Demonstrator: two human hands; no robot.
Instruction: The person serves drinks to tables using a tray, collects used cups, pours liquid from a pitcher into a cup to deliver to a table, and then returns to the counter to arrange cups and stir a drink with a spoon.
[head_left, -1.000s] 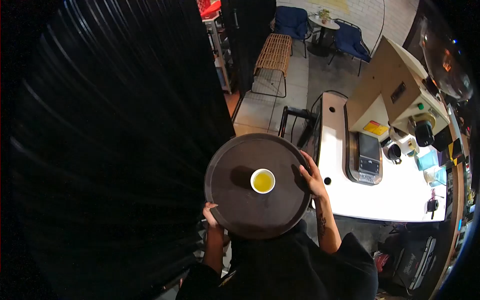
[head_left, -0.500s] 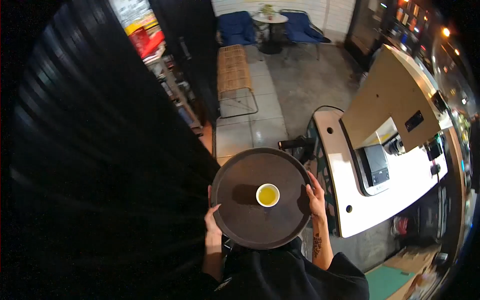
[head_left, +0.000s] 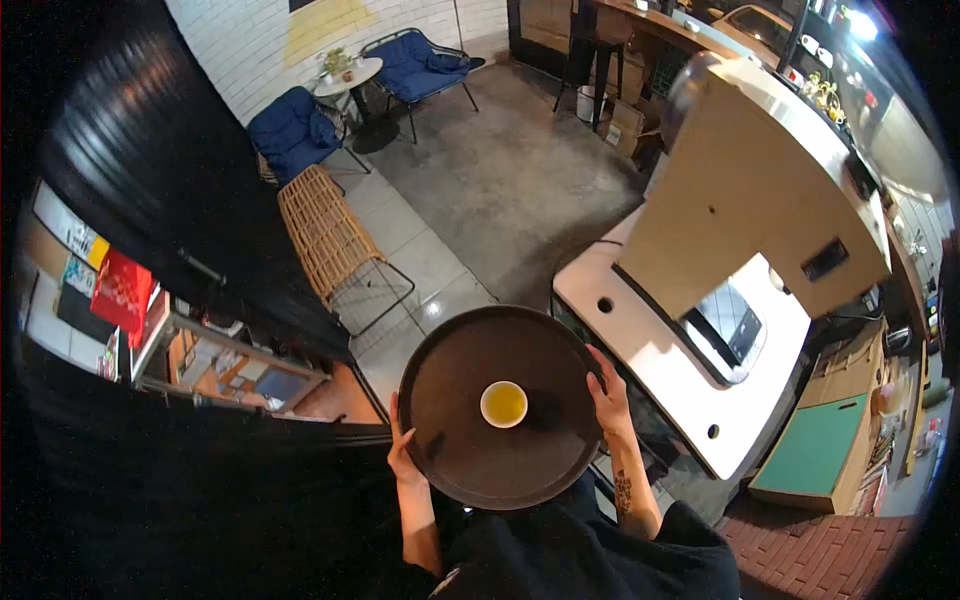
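Observation:
A round dark brown serving tray (head_left: 470, 350) is held out in front of my body. My left hand (head_left: 403, 455) grips its left rim, thumb on top and fingers mostly hidden underneath. On the opposite side my right hand (head_left: 609, 395) holds the right rim, with its thumb over the edge. Near the middle of the tray stands a small white cup (head_left: 504, 404), upright, with yellow liquid in it. Neither hand touches the cup.
To the right is a white table (head_left: 665, 390) with a tall tan panel (head_left: 740, 190). A woven bench (head_left: 325, 225) stands ahead left, near blue chairs (head_left: 415, 65) and a small round table (head_left: 350, 76). Black curtain (head_left: 240, 250) hangs at left, beside a shelf unit (head_left: 240, 350).
My view has turned to the right, so the bench and chairs now appear further left. The tray stays in both hands, and the cup remains near its middle.

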